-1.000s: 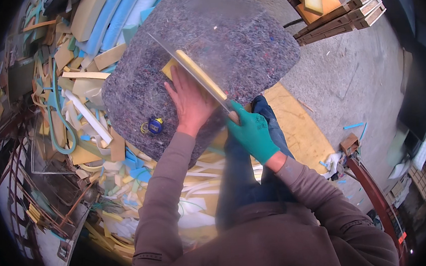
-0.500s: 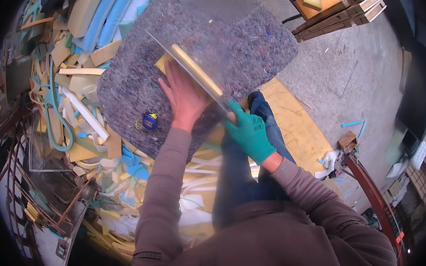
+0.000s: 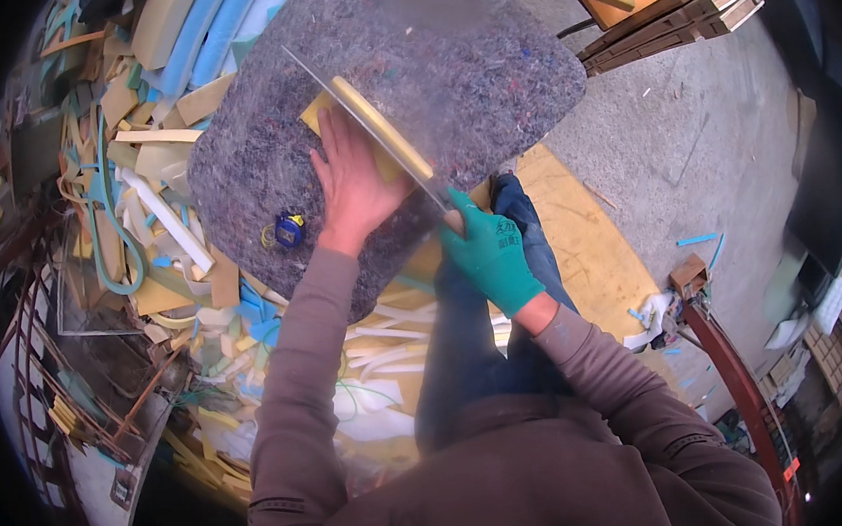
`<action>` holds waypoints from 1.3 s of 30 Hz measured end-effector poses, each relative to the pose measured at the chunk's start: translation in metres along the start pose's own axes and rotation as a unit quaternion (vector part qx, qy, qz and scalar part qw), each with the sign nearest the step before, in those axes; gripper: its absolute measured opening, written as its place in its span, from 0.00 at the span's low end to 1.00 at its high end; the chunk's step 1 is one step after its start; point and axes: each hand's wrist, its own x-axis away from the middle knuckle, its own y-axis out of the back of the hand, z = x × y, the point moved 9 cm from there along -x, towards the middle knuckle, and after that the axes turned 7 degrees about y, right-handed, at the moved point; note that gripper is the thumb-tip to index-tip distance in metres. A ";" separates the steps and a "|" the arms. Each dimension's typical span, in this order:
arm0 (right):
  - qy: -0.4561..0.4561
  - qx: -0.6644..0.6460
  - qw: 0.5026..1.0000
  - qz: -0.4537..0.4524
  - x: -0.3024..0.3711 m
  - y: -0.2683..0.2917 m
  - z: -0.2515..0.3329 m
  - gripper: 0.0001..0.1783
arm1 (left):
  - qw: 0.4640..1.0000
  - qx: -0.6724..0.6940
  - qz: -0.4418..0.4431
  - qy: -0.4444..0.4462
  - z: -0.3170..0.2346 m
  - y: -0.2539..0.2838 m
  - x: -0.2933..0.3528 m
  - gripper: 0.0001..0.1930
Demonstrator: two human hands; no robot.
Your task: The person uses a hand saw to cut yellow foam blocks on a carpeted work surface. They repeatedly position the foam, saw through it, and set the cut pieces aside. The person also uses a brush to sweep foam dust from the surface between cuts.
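The bare left hand (image 3: 351,184) presses flat on the yellow straightedge (image 3: 381,133) atop the felt-covered desk (image 3: 485,70), steadying it while the green-gloved right hand (image 3: 489,248) grips a cutter at its near end.

A felt pad (image 3: 467,91) covers the table in front of the person. On the pad lies a foam block (image 3: 371,128), and a long blade (image 3: 370,119) runs slantwise across it, from upper left down to lower right. The left hand (image 3: 355,184) lies flat on the block, left of the blade. The right hand (image 3: 489,253) sits at the blade's lower end, at the near edge of the pad. A tape measure (image 3: 288,231) rests on the pad, left of the left wrist. Foam scraps (image 3: 148,186) are heaped left of the pad. Wooden frames (image 3: 678,10) lie beyond it, to the right.
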 end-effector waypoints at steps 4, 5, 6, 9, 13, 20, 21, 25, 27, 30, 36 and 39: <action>0.003 0.006 1.000 0.000 0.007 -0.002 -0.004 0.28 | 1.000 -0.011 -0.007 0.004 0.000 0.000 0.000 0.74; -0.003 0.003 1.000 0.003 0.009 -0.003 -0.006 0.28 | 1.000 -0.017 -0.016 -0.001 -0.001 0.001 0.000 0.73; -0.009 -0.001 1.000 0.007 0.013 -0.003 -0.009 0.29 | 1.000 -0.024 -0.018 0.002 0.000 0.001 0.000 0.71; -0.039 -0.026 0.998 0.044 0.025 -0.007 -0.022 0.29 | 1.000 -0.015 -0.018 0.003 0.002 -0.001 0.001 0.71; -0.074 -0.043 0.993 0.078 0.050 -0.006 -0.043 0.29 | 1.000 -0.023 -0.003 0.002 0.003 -0.002 0.001 0.70; -0.104 -0.102 0.985 0.093 0.091 0.010 -0.066 0.33 | 1.000 -0.013 0.013 0.013 0.002 0.002 0.001 0.72; -0.131 -0.114 0.979 0.104 0.093 0.010 -0.071 0.34 | 1.000 -0.020 0.012 0.008 0.002 0.002 0.001 0.71; -0.110 -0.072 0.984 0.119 0.086 0.015 -0.065 0.34 | 1.000 -0.022 0.018 0.001 0.005 0.001 0.001 0.70; -0.100 -0.060 0.987 0.113 0.082 0.017 -0.059 0.34 | 0.999 -0.020 0.024 0.004 0.007 0.000 0.003 0.70; -0.081 -0.109 0.989 0.056 0.075 0.021 -0.047 0.30 | 1.000 0.007 0.016 -0.002 0.006 0.002 0.006 0.68; -0.120 -0.047 0.986 0.110 0.070 0.010 -0.046 0.35 | 1.000 0.004 0.014 -0.001 0.005 0.006 0.006 0.68; -0.055 -0.064 0.996 0.035 0.061 0.018 -0.030 0.26 | 1.000 -0.014 0.011 -0.001 0.005 0.006 0.006 0.67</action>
